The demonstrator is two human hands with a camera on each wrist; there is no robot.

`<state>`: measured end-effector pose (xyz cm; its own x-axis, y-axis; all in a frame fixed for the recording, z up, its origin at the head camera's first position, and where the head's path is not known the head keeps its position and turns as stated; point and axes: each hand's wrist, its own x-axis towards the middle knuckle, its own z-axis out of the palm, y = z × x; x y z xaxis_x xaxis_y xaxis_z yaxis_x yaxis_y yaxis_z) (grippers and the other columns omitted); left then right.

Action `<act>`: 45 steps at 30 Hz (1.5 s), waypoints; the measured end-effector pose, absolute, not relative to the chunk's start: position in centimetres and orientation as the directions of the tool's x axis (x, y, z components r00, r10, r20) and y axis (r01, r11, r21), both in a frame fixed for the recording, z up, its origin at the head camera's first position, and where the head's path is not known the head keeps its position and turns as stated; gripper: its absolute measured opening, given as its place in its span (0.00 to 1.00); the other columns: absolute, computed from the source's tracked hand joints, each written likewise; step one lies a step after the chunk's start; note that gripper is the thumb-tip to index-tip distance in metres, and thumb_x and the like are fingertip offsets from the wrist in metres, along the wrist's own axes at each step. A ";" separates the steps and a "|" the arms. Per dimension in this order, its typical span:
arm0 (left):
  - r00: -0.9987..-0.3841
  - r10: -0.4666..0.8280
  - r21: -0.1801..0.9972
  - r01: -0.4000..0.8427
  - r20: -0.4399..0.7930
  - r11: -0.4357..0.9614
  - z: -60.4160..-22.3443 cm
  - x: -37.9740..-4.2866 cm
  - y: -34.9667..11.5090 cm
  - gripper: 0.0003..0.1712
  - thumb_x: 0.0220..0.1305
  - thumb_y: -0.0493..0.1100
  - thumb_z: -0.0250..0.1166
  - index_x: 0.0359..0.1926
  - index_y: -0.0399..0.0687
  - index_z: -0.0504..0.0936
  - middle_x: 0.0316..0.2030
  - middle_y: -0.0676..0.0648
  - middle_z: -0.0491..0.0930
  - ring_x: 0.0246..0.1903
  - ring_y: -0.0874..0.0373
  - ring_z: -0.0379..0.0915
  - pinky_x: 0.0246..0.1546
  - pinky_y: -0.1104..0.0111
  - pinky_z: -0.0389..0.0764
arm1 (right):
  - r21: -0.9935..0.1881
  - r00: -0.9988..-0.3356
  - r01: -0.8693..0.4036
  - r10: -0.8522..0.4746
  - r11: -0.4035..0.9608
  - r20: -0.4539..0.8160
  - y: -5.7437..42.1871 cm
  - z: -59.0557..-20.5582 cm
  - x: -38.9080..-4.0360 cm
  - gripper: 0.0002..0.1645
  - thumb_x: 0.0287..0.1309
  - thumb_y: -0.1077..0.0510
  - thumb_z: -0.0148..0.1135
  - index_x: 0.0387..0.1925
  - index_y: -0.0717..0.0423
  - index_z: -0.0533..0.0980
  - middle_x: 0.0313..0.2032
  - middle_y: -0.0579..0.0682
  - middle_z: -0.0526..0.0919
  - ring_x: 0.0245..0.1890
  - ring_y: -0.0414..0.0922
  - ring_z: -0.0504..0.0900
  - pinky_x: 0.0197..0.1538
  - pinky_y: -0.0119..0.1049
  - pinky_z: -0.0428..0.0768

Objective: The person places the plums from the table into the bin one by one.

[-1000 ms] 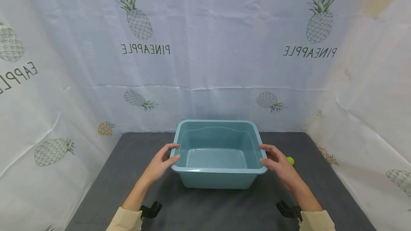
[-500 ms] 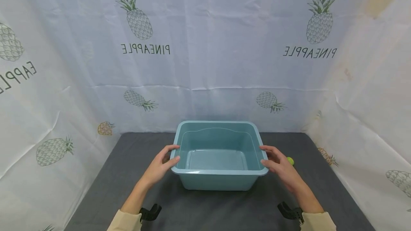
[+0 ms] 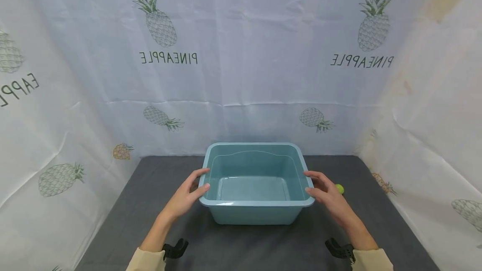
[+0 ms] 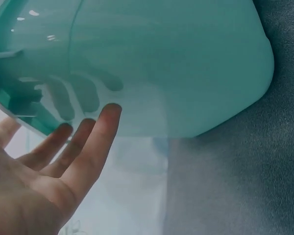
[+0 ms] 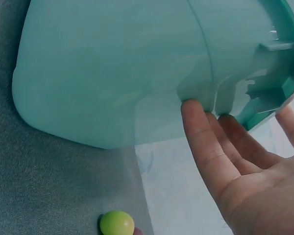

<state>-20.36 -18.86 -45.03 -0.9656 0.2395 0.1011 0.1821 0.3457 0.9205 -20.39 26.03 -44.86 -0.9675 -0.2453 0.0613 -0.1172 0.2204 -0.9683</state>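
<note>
A blue-green plastic basin [image 3: 253,213] stands upright on the dark cloth, its inside bare. At its left side my left hand [image 3: 183,198] grips the rim, thumb on top and fingers below the edge. My right hand [image 3: 331,200] holds the opposite rim in the same way. In the left wrist view, fingertips [image 4: 110,111] lie against the basin's outer wall [image 4: 186,58]. Likewise, the right wrist view has fingertips [image 5: 191,108] at the smooth outer wall [image 5: 112,63].
Beyond the right hand, a small yellow-green ball-like thing [image 3: 340,189] lies on the dark tabletop [image 3: 158,170]; a pinkish thing [image 5: 138,231] peeks out beside it. White curtains [image 3: 248,74] with pineapple prints enclose the table at the back and sides.
The basin has shifted slightly toward me, with both hands still on its rim. The view has turned a little. The yellow-green thing stays in place on the table.
</note>
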 end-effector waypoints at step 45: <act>-0.950 0.295 0.940 0.188 0.100 0.285 -46.2 -23.0 -18.3 0.32 0.78 0.47 0.55 0.76 0.52 0.56 0.79 0.39 0.44 0.76 0.35 0.44 0.64 0.38 0.61 | -0.895 -0.933 -0.289 -0.310 0.339 0.183 29.3 -44.6 -20.2 0.26 0.73 0.58 0.59 0.67 0.64 0.68 0.56 0.64 0.78 0.48 0.38 0.83 0.47 0.44 0.84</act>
